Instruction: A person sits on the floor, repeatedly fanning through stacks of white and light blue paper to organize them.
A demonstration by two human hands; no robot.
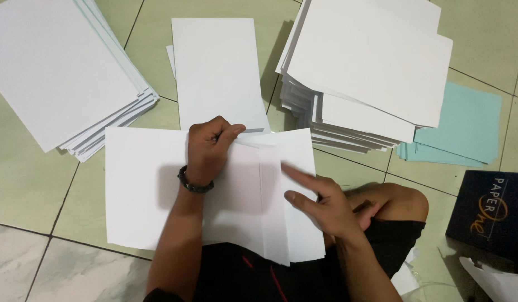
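Right hand (320, 204) flat on folded sheets (270, 190) over lap and floor (24, 184), fingers spread; left hand (206, 148) pinching the sheets' far edge, grip clamped on them; beyond, single sheet (217, 70) between two paper stacks (365, 61)

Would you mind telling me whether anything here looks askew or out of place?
Yes: the tall white paper stack at upper right is fanned and crooked, its top sheets twisted off the lower ones. Pale blue sheets lie partly trapped underneath it.
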